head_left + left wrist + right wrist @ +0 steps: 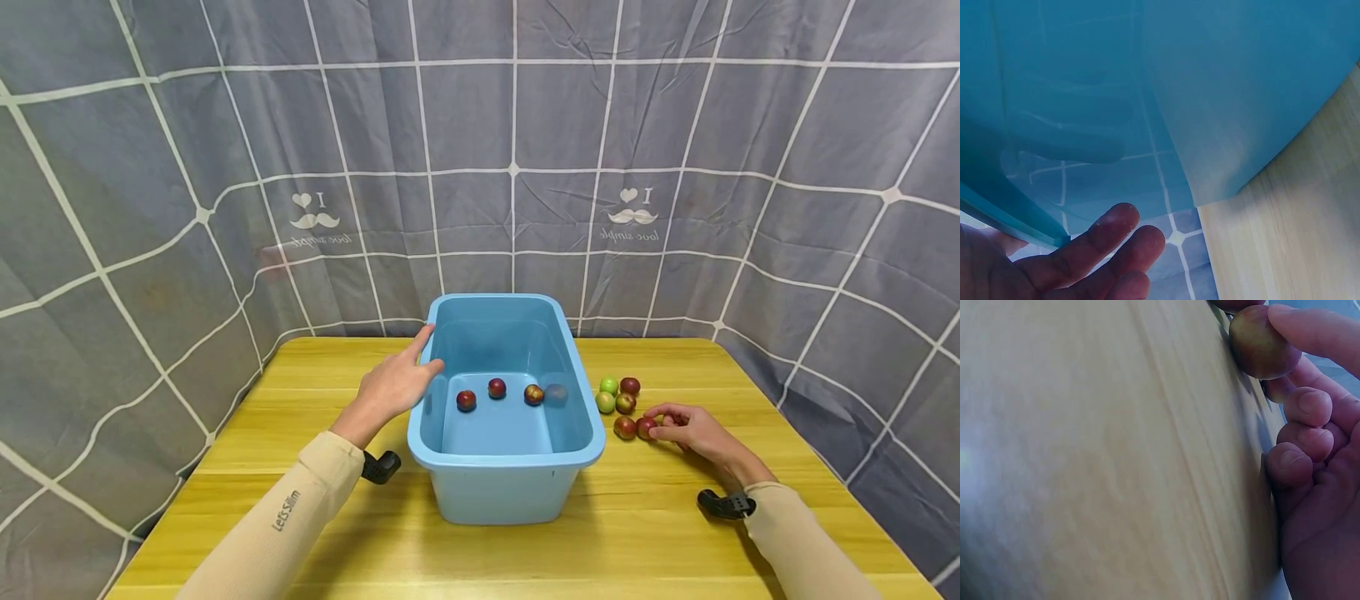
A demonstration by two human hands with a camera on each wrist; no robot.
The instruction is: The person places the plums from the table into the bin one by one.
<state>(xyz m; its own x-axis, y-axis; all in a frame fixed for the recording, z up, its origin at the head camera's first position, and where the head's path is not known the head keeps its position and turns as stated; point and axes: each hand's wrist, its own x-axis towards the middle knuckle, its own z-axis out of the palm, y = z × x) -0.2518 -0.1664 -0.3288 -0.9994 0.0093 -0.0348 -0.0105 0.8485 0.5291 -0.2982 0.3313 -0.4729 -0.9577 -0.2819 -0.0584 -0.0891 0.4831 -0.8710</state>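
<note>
A blue plastic tub stands on the table. My left hand holds its left rim, thumb over the inner side and fingers along the outside. The left wrist view shows those fingers under the rim, against the tub's outer wall. To the right of the tub, my right hand pinches a small red apple between thumb and forefinger, low at the tabletop. Up close this apple looks red with a greenish tinge; the other fingers curl beside it. Another red apple lies directly to its left.
Inside the tub lie three red apples, one at the left. A faint reflection shows on its right wall. Behind my right hand sit two green apples, one in front, and two red ones. A grey checked curtain surrounds the wooden table.
</note>
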